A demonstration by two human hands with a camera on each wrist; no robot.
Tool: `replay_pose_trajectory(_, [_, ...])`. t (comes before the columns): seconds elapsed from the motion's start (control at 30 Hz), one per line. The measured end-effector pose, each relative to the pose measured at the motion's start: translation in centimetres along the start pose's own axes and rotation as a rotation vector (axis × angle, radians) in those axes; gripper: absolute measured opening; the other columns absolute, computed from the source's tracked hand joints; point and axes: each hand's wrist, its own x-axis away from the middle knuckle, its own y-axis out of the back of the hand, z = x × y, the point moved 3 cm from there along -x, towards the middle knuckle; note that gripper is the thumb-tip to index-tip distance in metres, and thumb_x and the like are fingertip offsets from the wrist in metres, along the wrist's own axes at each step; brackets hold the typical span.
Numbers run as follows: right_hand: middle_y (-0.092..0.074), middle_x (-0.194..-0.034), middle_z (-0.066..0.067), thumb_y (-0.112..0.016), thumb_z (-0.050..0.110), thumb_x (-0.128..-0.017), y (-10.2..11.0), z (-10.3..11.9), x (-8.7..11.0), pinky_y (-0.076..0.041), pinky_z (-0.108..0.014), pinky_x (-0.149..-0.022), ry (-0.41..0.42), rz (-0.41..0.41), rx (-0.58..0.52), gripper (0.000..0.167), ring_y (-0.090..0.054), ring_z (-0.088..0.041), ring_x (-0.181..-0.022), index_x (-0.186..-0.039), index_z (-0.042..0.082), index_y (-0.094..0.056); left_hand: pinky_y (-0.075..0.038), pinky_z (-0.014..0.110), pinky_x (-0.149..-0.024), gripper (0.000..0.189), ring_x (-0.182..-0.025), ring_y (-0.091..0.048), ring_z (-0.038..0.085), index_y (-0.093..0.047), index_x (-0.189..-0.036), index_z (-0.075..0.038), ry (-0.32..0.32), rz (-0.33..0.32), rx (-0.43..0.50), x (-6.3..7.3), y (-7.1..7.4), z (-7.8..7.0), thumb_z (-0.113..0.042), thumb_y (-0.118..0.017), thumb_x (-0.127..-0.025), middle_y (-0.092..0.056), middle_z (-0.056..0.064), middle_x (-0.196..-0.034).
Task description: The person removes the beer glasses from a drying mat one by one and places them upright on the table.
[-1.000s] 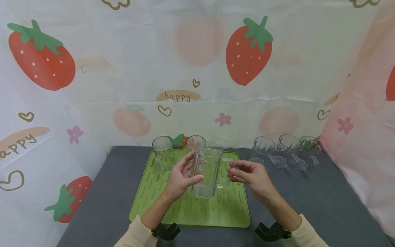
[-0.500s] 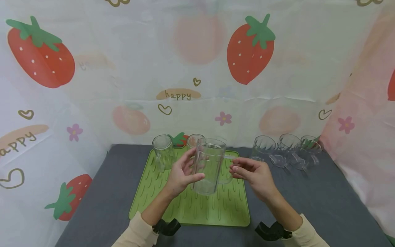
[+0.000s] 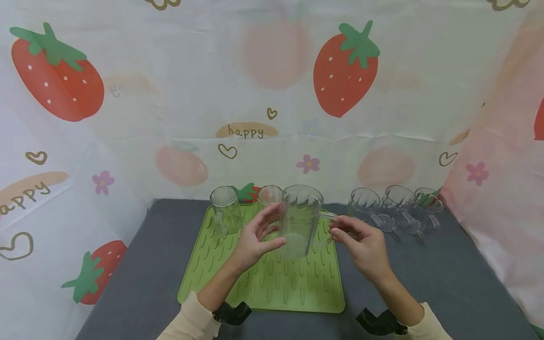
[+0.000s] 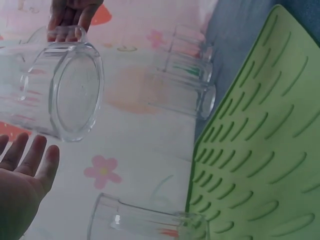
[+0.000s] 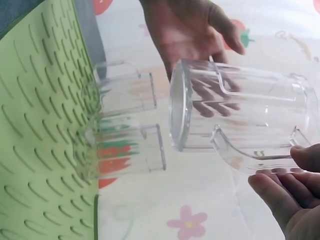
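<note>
A clear mug (image 3: 301, 222) is held in the air above the green mat, its rim up and slightly tilted. My right hand (image 3: 362, 245) pinches the mug's handle (image 5: 250, 162) between thumb and fingers. Beside the mug's left side is my left hand (image 3: 254, 241), thumb and fingers spread. In the left wrist view a gap shows between the left fingertips (image 4: 50, 157) and the mug's wall. The right wrist view has the left palm behind the clear mug, with its fingers seen through the wall.
The ridged green mat (image 3: 276, 293) lies on a dark grey tablecloth (image 3: 131, 264). Two clear mugs stand at its back, one on the left (image 3: 226, 212) and another mug (image 3: 269, 196) partly behind the held one. Several clear mugs (image 3: 397, 203) stand at the back right, before a strawberry-print curtain (image 3: 272, 94).
The held mug has moved right and a little up, along with my right hand. My left hand has shifted slightly right, and the mug has come away from its fingers.
</note>
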Motion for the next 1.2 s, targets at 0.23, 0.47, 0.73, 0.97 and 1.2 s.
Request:
replay_pose_trajectory(0.23, [-0.071, -0.092, -0.018, -0.068, -0.013, -0.082, 1.3, -0.6, 0.6, -0.057, -0.015, -0.071, 0.064, -0.16, 0.1, 0.023, -0.066, 0.005, -0.085, -0.104, -0.009, -0.07, -0.047, 0.032, -0.106, 0.068, -0.134, -0.049, 0.023, -0.037, -0.146, 0.002, -0.018, -0.052, -0.006, 1.0, 1.3, 0.4, -0.004, -0.07, -0.087, -0.044, 0.025, -0.146])
replay_pose_trajectory(0.47, [-0.07, -0.092, 0.004, -0.07, -0.013, -0.081, 3.1, -1.8, 1.8, -0.054, -0.008, -0.072, 0.089, -0.268, 0.187, 0.024, -0.065, 0.007, -0.086, -0.104, -0.005, -0.072, -0.049, 0.024, -0.102, 0.063, -0.127, -0.051, 0.005, -0.038, -0.144, 0.007, 0.024, -0.153, -0.069, 3.1, 4.3, 1.0, 0.003, -0.066, -0.087, -0.052, -0.006, -0.138])
replay_pose_trajectory(0.73, [-0.07, -0.093, 0.0, -0.07, -0.018, -0.077, 4.9, -3.8, 3.2, -0.053, -0.006, -0.074, 0.151, -0.327, 0.267, 0.028, -0.064, 0.009, -0.088, -0.103, -0.009, -0.071, -0.049, 0.013, -0.094, 0.061, -0.124, -0.05, -0.004, -0.04, -0.145, 0.003, 0.135, -0.321, -0.185, 6.2, 9.1, 2.4, -0.001, -0.066, -0.09, -0.052, -0.013, -0.135])
replay_pose_trajectory(0.97, [-0.064, -0.095, 0.022, -0.07, -0.019, -0.076, 6.4, -5.7, 4.2, -0.052, -0.005, -0.072, 0.125, -0.389, 0.283, 0.027, -0.063, 0.012, -0.086, -0.101, -0.011, -0.071, -0.048, 0.007, -0.09, 0.063, -0.12, -0.047, -0.011, -0.039, -0.147, -0.002, 0.258, -0.4, -0.292, 9.0, 11.9, 2.9, -0.01, -0.068, -0.091, -0.042, 0.017, -0.148])
replay_pose_trajectory(1.2, [-0.064, -0.091, 0.02, -0.071, -0.022, -0.074, 7.2, -7.4, 4.8, -0.05, -0.003, -0.07, 0.086, -0.42, 0.299, 0.025, -0.062, 0.014, -0.083, -0.097, -0.012, -0.071, -0.043, 0.005, -0.095, 0.066, -0.121, -0.044, -0.01, -0.038, -0.148, -0.003, 0.34, -0.414, -0.4, 11.6, 13.7, 3.4, -0.016, -0.069, -0.091, -0.044, 0.012, -0.148])
